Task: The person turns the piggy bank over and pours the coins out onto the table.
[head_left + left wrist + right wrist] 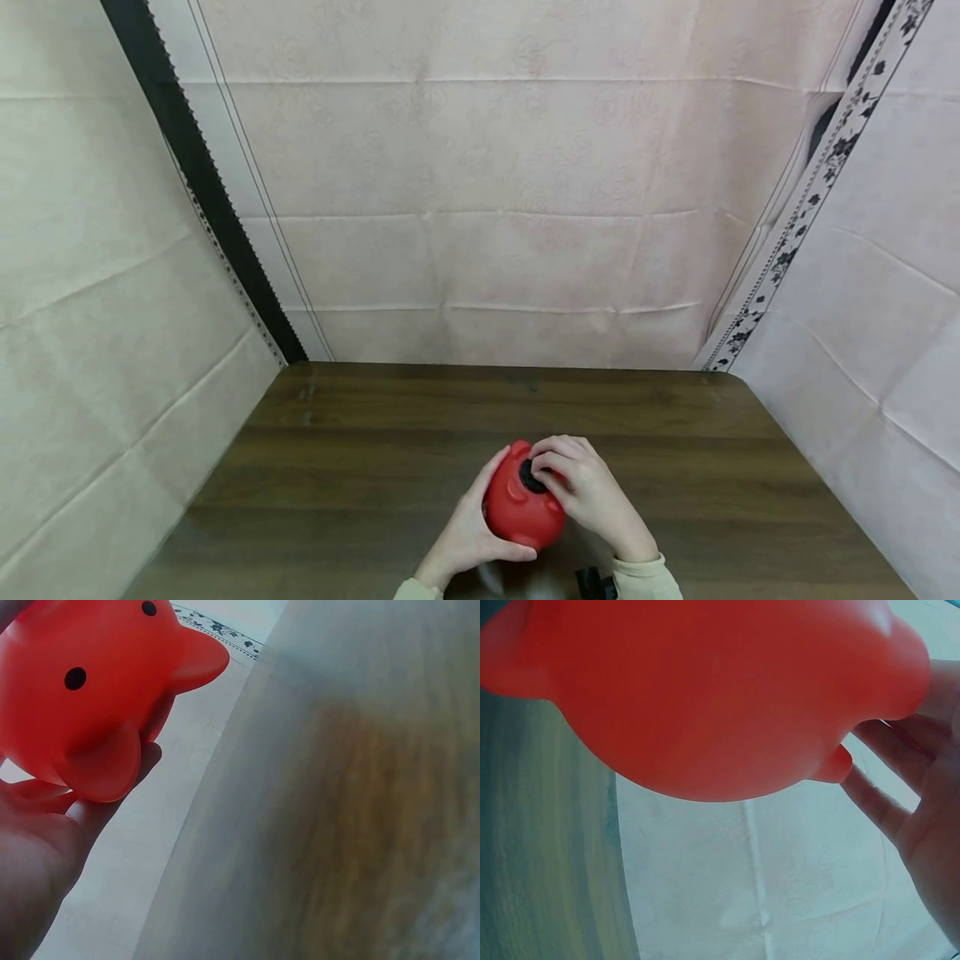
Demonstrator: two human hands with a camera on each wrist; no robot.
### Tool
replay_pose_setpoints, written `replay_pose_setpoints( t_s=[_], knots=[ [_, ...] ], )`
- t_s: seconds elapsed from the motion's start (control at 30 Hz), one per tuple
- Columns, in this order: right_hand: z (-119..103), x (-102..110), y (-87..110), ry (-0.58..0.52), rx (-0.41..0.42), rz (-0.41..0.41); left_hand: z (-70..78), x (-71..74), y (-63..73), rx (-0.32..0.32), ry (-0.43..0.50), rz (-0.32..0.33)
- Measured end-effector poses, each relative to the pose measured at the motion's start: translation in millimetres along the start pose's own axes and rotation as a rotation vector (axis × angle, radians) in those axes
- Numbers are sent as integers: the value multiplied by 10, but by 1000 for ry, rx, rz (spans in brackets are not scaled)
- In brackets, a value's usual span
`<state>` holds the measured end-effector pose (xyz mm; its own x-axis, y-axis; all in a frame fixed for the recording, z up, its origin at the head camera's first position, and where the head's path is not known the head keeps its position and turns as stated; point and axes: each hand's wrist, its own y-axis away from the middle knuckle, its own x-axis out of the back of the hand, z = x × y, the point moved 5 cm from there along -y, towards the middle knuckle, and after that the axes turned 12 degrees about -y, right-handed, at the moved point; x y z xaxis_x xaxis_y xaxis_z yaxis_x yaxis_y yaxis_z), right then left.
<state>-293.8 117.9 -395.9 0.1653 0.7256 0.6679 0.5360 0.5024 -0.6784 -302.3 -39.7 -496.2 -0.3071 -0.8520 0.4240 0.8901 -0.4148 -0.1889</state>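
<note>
A red piggy bank (517, 521) is held up over the table's near part, its underside with stubby feet and a round black plug (528, 477) turned up toward the head camera. My left hand (474, 532) grips its body from the left, thumb along the near side and fingers along the far left. My right hand (588, 492) has its thumb and fingertips pinching at the black plug. In the left wrist view the piggy bank (97, 712) shows two black eyes and a protruding snout or ear. The right wrist view has its smooth rounded side (705, 712), with fingers behind a foot.
Below the hands spreads a dark brown wooden table (337, 483). Pale cloth walls (480, 267) stand behind it and on both sides, with a black strip (217, 192) at left and a floral border (810, 200) at right. Something black (590, 583) sits beside the right sleeve.
</note>
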Motion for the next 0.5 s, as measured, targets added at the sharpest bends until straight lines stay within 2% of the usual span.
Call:
replay_pose_setpoints(
  t_s=[0.33, 0.5],
  knots=[
    [-5, 21, -2, 22, -44, 11, -13, 12, -3, -4, 11, 10],
    [-7, 33, -9, 24, -28, 25, -20, 25, -4, -15, 17, 17]
  ],
)
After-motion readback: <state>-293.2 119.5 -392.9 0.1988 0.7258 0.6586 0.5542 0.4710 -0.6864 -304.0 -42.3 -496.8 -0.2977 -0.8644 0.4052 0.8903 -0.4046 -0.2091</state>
